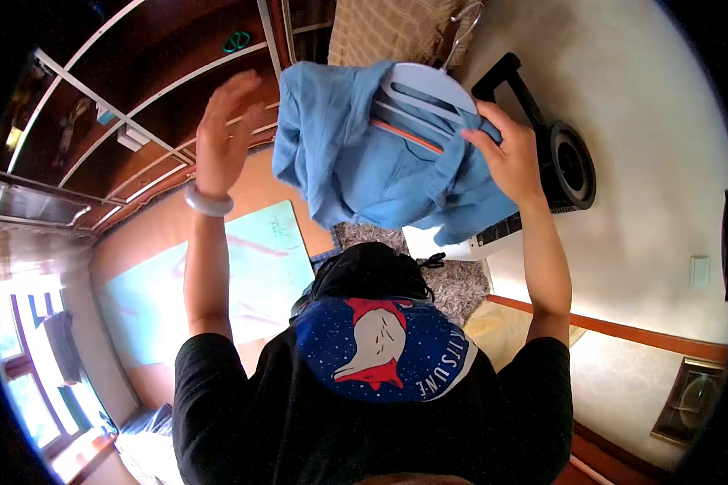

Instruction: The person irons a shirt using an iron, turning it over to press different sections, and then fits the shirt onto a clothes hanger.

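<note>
A light blue garment (396, 190), seemingly a shirt, hangs in front of me on a white clothes hanger (437, 85). The hanger's metal hook points up and to the right, and an orange strip (408, 136) shows across the opening below it. My right hand (508, 153) is closed on the hanger's right end, together with the cloth there. To the left of the garment, my left hand (228, 125) is raised and slightly blurred, its fingers stretched out, apart from the cloth. A pale bracelet (209, 200) circles that wrist.
Shelving (137, 121) with glass-like panels stands at the left. A black round appliance (570, 166) with an upright handle is by the wall at right. Farther down lie a pale-green patterned board (210, 283) and a shaggy grey rug (457, 291). Windows are at lower left.
</note>
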The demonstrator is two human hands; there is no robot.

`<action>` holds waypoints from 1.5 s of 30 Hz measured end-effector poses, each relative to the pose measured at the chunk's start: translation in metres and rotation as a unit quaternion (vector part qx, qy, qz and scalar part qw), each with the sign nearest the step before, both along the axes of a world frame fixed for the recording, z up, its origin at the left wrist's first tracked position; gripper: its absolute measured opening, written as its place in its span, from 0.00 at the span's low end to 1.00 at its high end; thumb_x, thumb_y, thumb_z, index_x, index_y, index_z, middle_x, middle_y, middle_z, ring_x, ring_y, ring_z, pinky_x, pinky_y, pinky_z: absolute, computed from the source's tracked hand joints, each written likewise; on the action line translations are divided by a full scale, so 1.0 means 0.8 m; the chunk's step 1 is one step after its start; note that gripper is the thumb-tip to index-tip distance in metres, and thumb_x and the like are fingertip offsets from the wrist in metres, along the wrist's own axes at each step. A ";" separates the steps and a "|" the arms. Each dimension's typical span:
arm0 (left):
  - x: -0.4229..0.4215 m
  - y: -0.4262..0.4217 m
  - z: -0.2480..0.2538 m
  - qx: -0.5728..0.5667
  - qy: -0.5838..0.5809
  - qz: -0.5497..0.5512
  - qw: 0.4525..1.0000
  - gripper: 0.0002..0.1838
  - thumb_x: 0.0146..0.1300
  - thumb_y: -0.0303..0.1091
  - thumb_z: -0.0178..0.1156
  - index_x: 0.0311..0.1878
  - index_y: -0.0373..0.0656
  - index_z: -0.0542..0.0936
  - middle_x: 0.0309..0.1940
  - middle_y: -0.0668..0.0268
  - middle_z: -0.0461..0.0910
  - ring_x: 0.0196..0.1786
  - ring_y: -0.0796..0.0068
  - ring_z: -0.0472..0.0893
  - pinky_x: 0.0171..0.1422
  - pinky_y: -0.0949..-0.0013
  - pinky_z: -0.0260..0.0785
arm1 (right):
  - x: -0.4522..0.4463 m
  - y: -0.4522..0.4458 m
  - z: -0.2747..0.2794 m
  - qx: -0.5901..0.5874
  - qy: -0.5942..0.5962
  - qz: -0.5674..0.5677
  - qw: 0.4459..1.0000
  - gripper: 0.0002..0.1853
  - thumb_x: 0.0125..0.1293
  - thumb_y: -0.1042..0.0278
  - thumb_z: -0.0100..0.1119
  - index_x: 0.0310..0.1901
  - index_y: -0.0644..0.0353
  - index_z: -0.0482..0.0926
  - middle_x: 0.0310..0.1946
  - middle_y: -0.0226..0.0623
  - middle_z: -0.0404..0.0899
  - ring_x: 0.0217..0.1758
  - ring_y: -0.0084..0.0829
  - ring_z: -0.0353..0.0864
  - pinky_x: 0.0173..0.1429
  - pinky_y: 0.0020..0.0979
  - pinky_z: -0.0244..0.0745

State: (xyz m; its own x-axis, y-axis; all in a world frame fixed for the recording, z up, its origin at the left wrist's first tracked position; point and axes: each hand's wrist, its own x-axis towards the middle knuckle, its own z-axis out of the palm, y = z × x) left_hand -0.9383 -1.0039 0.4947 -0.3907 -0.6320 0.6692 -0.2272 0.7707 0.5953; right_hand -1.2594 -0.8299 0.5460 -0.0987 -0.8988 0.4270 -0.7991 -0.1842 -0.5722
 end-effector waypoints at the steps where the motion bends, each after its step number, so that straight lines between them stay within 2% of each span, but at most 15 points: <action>1: 0.001 -0.015 -0.010 0.019 0.018 -0.008 1.000 0.21 0.65 0.36 0.58 0.59 0.39 0.73 0.60 0.58 0.72 0.60 0.62 0.73 0.62 0.66 0.64 | 0.006 0.005 0.007 0.006 -0.005 -0.002 1.000 0.16 0.57 0.71 0.63 0.47 0.66 0.77 0.36 0.47 0.82 0.37 0.36 0.84 0.43 0.29 0.75; 4: -0.010 -0.046 -0.043 0.103 0.086 -0.114 0.984 0.20 0.70 0.40 0.53 0.58 0.38 0.73 0.61 0.61 0.71 0.61 0.68 0.71 0.63 0.66 0.63 | 0.003 0.015 0.012 -0.011 0.004 0.016 1.000 0.15 0.55 0.73 0.65 0.45 0.67 0.78 0.36 0.47 0.82 0.37 0.33 0.84 0.43 0.28 0.75; 9: -0.017 -0.043 -0.065 0.417 0.109 -0.300 0.851 0.17 0.70 0.42 0.53 0.51 0.38 0.77 0.39 0.75 0.77 0.41 0.87 0.72 0.47 0.81 0.65 | -0.018 0.036 0.015 -0.024 0.017 -0.013 0.999 0.15 0.54 0.75 0.66 0.44 0.69 0.78 0.38 0.45 0.83 0.39 0.28 0.84 0.45 0.27 0.75; 12: -0.024 -0.039 -0.045 0.302 0.075 -0.222 0.924 0.13 0.66 0.39 0.59 0.41 0.38 0.80 0.32 0.76 0.77 0.36 0.87 0.71 0.43 0.81 0.64 | -0.026 0.047 0.022 -0.046 0.007 -0.028 0.999 0.15 0.55 0.73 0.66 0.44 0.68 0.78 0.38 0.43 0.83 0.39 0.26 0.82 0.46 0.26 0.75; 18: -0.015 -0.022 -0.013 0.153 0.225 -0.062 0.960 0.09 0.61 0.30 0.64 0.27 0.37 0.80 0.24 0.76 0.73 0.29 0.88 0.66 0.32 0.81 0.57 | -0.042 0.065 0.031 -0.018 0.001 -0.055 0.998 0.15 0.54 0.73 0.66 0.44 0.67 0.79 0.36 0.41 0.83 0.38 0.25 0.82 0.46 0.25 0.74; 22: -0.008 0.012 -0.004 0.123 0.308 0.002 0.943 0.13 0.65 0.34 0.61 0.27 0.35 0.79 0.21 0.75 0.71 0.26 0.88 0.64 0.30 0.81 0.54 | -0.039 0.065 0.032 -0.023 0.034 -0.050 0.998 0.14 0.53 0.77 0.64 0.43 0.68 0.79 0.36 0.42 0.84 0.40 0.26 0.83 0.46 0.26 0.75; 24: 0.005 0.001 -0.017 0.158 0.175 -0.016 0.972 0.12 0.67 0.37 0.59 0.34 0.37 0.81 0.26 0.72 0.75 0.29 0.86 0.68 0.32 0.80 0.60 | -0.050 0.060 0.028 -0.030 0.031 -0.032 0.999 0.13 0.53 0.78 0.63 0.42 0.68 0.79 0.36 0.41 0.84 0.40 0.26 0.83 0.46 0.26 0.75; 26: -0.002 0.008 -0.001 0.082 0.098 -0.014 0.992 0.11 0.66 0.36 0.59 0.39 0.36 0.81 0.34 0.64 0.79 0.32 0.79 0.74 0.39 0.76 0.67 | -0.052 0.053 0.024 -0.041 -0.029 -0.006 0.999 0.12 0.53 0.80 0.62 0.42 0.68 0.79 0.37 0.40 0.84 0.41 0.27 0.83 0.45 0.27 0.76; 27: -0.005 0.003 0.014 -0.061 -0.009 -0.030 0.998 0.11 0.64 0.32 0.59 0.44 0.35 0.79 0.41 0.58 0.80 0.37 0.67 0.78 0.45 0.71 0.70 | -0.049 0.046 0.028 -0.049 -0.030 0.015 0.998 0.12 0.53 0.80 0.62 0.42 0.68 0.79 0.37 0.40 0.84 0.41 0.27 0.83 0.45 0.28 0.76; 30: -0.034 0.013 0.033 -0.071 -0.055 -0.169 0.982 0.10 0.63 0.29 0.58 0.44 0.34 0.79 0.42 0.55 0.80 0.41 0.59 0.79 0.47 0.67 0.70 | -0.036 0.033 0.036 -0.063 0.038 0.027 0.997 0.12 0.53 0.78 0.62 0.42 0.65 0.79 0.38 0.40 0.83 0.41 0.29 0.83 0.46 0.28 0.76; 31: -0.029 0.010 0.033 0.085 -0.121 -0.213 0.966 0.11 0.61 0.27 0.58 0.46 0.34 0.78 0.40 0.53 0.80 0.41 0.58 0.80 0.46 0.66 0.71 | -0.037 0.024 0.036 -0.070 0.046 0.029 0.996 0.12 0.53 0.77 0.62 0.42 0.65 0.79 0.38 0.40 0.83 0.41 0.30 0.84 0.46 0.28 0.76; 34: -0.039 0.006 0.033 0.064 -0.121 -0.205 0.969 0.11 0.60 0.26 0.59 0.45 0.33 0.78 0.35 0.51 0.80 0.38 0.57 0.81 0.44 0.66 0.71 | -0.030 0.016 0.042 -0.082 0.043 0.024 0.995 0.13 0.54 0.70 0.66 0.42 0.62 0.80 0.38 0.39 0.83 0.41 0.33 0.84 0.46 0.28 0.75; 41: -0.077 0.012 0.034 -0.106 0.004 0.042 0.993 0.10 0.51 0.22 0.61 0.38 0.40 0.82 0.34 0.56 0.82 0.37 0.55 0.81 0.43 0.64 0.72 | -0.022 -0.003 0.032 -0.115 0.008 -0.013 0.993 0.24 0.52 0.57 0.71 0.50 0.49 0.77 0.43 0.36 0.83 0.47 0.34 0.83 0.49 0.29 0.74; 44: -0.088 -0.007 0.029 -0.188 0.029 0.072 0.979 0.11 0.50 0.23 0.62 0.38 0.45 0.82 0.35 0.63 0.81 0.41 0.59 0.78 0.48 0.63 0.66 | -0.012 -0.005 0.034 -0.087 0.008 -0.045 0.995 0.22 0.56 0.69 0.68 0.53 0.59 0.74 0.39 0.35 0.80 0.42 0.22 0.77 0.49 0.22 0.70; 45: -0.091 -0.012 0.028 -0.203 0.025 0.082 0.975 0.12 0.50 0.23 0.62 0.39 0.46 0.82 0.35 0.64 0.81 0.42 0.60 0.77 0.49 0.62 0.65 | -0.017 -0.008 0.030 -0.075 0.018 -0.032 0.997 0.24 0.57 0.63 0.68 0.54 0.60 0.74 0.42 0.37 0.79 0.45 0.22 0.76 0.51 0.23 0.69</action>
State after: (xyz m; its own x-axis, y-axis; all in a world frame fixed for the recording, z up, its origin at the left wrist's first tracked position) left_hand -1.0115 -1.0131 0.5169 -0.2660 -0.3622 0.8933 -0.3461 0.9008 0.2622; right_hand -1.2728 -0.8362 0.5704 -0.1352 -0.8173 0.5601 -0.8318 -0.2135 -0.5123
